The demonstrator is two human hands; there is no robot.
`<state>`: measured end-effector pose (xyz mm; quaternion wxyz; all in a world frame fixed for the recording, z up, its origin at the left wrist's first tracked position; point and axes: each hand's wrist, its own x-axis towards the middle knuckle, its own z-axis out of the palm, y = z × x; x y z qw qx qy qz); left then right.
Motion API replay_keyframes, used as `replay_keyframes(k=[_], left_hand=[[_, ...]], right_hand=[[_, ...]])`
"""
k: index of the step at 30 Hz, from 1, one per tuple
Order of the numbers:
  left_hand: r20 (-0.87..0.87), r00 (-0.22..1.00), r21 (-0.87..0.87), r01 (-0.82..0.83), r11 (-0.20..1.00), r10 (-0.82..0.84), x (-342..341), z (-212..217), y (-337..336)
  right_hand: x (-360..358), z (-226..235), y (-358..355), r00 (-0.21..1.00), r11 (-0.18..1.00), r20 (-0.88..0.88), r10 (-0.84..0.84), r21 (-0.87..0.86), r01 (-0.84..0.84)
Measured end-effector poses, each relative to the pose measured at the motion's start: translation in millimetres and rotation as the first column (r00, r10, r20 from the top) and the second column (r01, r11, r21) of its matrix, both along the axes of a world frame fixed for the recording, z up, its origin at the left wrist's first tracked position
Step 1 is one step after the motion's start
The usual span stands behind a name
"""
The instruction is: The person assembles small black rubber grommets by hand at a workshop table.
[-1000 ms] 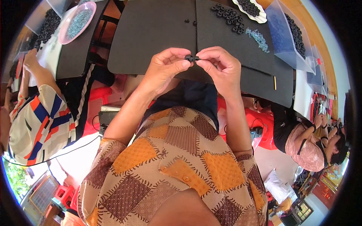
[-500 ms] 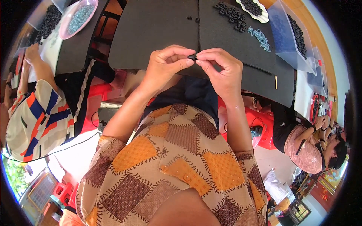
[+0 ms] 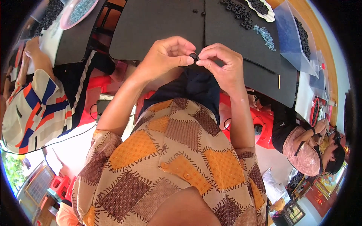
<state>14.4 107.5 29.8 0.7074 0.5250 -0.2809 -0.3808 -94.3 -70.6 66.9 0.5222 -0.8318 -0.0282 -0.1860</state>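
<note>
A small round black part (image 3: 194, 56) is held up between my two hands, just over the near edge of the black table. My left hand (image 3: 166, 56) pinches it from the left with thumb and forefinger. From the other side, the closed fingertips of my right hand (image 3: 225, 66) meet it; a small dark bit shows there, too small to name. On the table beyond lie two tiny black pieces (image 3: 199, 12), a heap of black ring-like parts (image 3: 238, 14) and a pile of small clear bluish pieces (image 3: 265, 37).
A clear plastic bin (image 3: 292, 41) of black parts stands at the right, near a white scalloped dish (image 3: 269, 16). A thin yellowish stick (image 3: 279, 81) lies near the right edge. People sit at both sides; a pink bowl (image 3: 65, 23) of bluish pieces is at the left.
The black part has turned in my fingertips and shows a rounder face now. My left fingers have shifted round it, and the view has moved slightly.
</note>
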Motion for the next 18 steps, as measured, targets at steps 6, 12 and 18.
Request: replay_keyframes(k=[6,12,18], left_hand=[[-0.038,0.996,0.034,0.076,0.997,-0.075,2,0,1],[-0.113,0.977,0.018,0.186,0.982,-0.182,6,1,0],[-0.075,0.967,0.078,0.251,0.965,-0.245,10,11,-6]], right_hand=[[-2,5,-5,0.993,0.993,-0.035,0.114,-0.029,-0.115],[-5,13,-5,0.972,0.987,-0.174,0.159,0.018,-0.158],[-4,14,-13,0.960,0.956,-0.154,0.232,-0.147,-0.255]])
